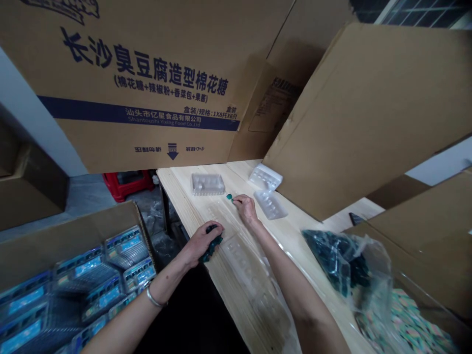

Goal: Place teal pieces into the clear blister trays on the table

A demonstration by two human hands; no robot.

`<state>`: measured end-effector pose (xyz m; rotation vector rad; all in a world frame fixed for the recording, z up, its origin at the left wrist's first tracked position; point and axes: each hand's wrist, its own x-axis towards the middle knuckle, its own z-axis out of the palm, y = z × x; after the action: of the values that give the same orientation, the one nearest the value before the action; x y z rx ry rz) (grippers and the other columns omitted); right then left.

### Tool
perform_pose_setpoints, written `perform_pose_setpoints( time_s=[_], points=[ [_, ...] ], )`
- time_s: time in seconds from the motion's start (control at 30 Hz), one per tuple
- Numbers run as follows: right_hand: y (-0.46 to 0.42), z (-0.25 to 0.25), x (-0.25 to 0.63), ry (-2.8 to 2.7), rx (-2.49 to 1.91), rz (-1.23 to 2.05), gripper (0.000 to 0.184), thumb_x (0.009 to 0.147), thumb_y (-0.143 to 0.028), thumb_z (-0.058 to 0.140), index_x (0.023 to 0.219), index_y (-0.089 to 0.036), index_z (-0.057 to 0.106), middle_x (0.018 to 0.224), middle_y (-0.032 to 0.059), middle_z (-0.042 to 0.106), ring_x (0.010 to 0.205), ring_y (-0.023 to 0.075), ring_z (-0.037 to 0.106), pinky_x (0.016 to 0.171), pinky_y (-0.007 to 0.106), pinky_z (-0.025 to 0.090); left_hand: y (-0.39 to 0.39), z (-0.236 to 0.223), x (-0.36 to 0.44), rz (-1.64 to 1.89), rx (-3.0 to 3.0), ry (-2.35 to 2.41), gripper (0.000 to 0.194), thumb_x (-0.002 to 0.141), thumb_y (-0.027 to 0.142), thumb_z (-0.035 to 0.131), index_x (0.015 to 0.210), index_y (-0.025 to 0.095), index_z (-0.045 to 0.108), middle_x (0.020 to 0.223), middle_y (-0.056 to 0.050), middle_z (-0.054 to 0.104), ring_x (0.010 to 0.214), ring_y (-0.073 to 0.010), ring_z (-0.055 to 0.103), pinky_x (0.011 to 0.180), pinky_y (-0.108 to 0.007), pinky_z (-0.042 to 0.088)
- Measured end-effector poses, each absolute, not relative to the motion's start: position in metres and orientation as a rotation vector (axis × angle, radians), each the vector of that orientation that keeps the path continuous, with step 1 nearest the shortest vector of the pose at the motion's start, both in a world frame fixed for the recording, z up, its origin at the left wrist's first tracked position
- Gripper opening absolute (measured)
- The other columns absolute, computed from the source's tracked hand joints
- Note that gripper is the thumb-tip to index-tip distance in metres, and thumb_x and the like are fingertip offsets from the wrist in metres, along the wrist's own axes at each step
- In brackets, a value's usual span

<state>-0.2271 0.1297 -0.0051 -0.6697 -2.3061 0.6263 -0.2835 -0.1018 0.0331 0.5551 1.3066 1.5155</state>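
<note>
At lower left, a carton of blue-labelled packs [73, 241] stands beside the wooden surface [184, 196]. The left hand [202, 241] has a narrow grip around a dark green clump [211, 248], above a clear plastic tray [239, 260]. Farther up, the right hand [245, 206] pinches a small teal piece [229, 197] at its fingertips. At right, a plastic bag of dark green pieces [335, 260] lies at the surface's edge.

The pine desk [184, 209] carries a clear plastic blister tray [207, 184] at the far end, two further blister trays [264, 177] [270, 204] to its right, and a long clear tray [243, 275] along the near side. A small teal piece [229, 196] sits near the far trays. A dark flat object [356, 219], possibly a phone, lies at far right.
</note>
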Motion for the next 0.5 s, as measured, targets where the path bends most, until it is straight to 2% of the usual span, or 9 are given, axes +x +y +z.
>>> perform_pose_setpoints(
  time_s=[0.5],
  points=[
    [0.134, 0.003, -0.236, -2.528, -0.648, 0.363, 0.020, 0.079, -0.012, 0.049, 0.084, -0.015, 0.068, 0.087, 0.0093, 0.067, 0.083, 0.0175, 0.059, 0.077, 0.025, 0.041, -0.102, 0.019, -0.286, 1.446, 0.524, 1.303, 0.037, 0.072, 0.053, 0.058, 0.091, 0.020, 0.055, 0.071, 0.003, 0.050, 0.048, -0.0047, 0.044, 0.038, -0.014, 0.030]
  ],
)
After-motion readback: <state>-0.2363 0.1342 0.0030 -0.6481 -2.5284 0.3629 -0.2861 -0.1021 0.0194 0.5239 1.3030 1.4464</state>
